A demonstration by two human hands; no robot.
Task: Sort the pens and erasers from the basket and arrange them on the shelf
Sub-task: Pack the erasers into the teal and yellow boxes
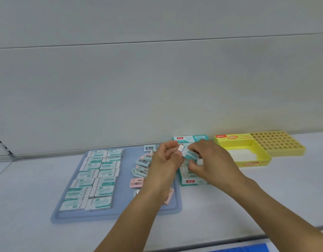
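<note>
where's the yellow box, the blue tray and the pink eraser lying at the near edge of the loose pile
yellow box (255, 163): head view, on its front wall.
blue tray (126, 177): head view, on the bare strip between the eraser rows and the loose pile.
pink eraser (136, 183): head view, on its printed top face.

open: shelf front (38, 179) | blocked: tray (120, 213) left — teal box (191, 181), yellow box (255, 163) behind
</note>
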